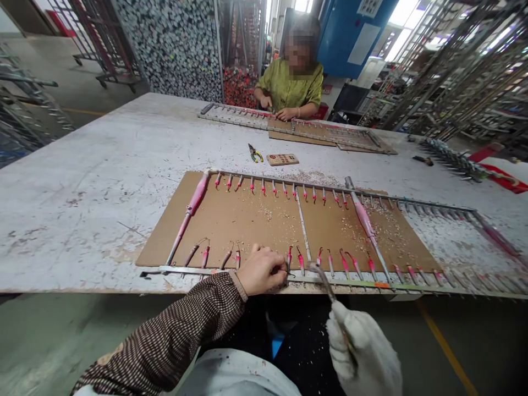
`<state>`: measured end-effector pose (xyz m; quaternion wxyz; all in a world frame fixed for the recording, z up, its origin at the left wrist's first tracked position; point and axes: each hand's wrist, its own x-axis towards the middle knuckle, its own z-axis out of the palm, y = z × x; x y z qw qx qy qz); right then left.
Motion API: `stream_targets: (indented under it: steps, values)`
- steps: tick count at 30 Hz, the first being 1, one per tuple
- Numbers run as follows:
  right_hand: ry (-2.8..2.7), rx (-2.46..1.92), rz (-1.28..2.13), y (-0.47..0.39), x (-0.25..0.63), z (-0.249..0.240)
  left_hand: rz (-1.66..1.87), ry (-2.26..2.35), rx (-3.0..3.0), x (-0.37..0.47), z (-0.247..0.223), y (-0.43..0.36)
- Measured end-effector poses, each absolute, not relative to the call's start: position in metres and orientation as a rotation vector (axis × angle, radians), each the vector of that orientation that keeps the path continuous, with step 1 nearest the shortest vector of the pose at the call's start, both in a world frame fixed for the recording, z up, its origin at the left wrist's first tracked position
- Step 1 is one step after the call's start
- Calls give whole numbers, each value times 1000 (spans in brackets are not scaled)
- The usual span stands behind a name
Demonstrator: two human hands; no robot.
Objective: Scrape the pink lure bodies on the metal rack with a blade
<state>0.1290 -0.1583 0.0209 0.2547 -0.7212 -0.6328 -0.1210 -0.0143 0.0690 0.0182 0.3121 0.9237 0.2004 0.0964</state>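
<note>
A long metal rack (pixel 363 214) with hooks along both long bars lies on the table, many of its hooks coated pink. My bare left hand (pixel 262 269) rests on the near bar, its fingers curled closed beside a pink-based hook (pixel 289 257). What they pinch, if anything, is hidden. In a white glove, my right hand (pixel 365 349) is wrapped round a slim metal hand tool (pixel 328 286). The tool's head is at the near bar, just right of my left hand; its exact kind is unclear. Brown cardboard (pixel 239 217) lies under the rack, strewn with coating flakes.
Pliers (pixel 256 154) with yellow-and-black handles and a small printed block (pixel 282 159) lie beyond the rack. Across the table (pixel 103 159), a co-worker in a green shirt (pixel 295 85) handles another rack (pixel 239 116). A dark tool (pixel 423 160) lies at the right.
</note>
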Motion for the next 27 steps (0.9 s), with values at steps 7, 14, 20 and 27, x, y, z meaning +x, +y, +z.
stream_targets:
  steps: [7,14,20,27]
  values:
    - [-1872,-2017,-305,-157,131,22,252,531,2460,-14,17,68]
    - [-1954,-1995,-364,-156,130,24,267,530,2435,-15,16,69]
    - [-1775,-2082,-374,-163,130,21,269,520,2453,-15,16,69]
    - [-1868,-2027,-409,-154,133,19,285,513,2436,-15,16,69]
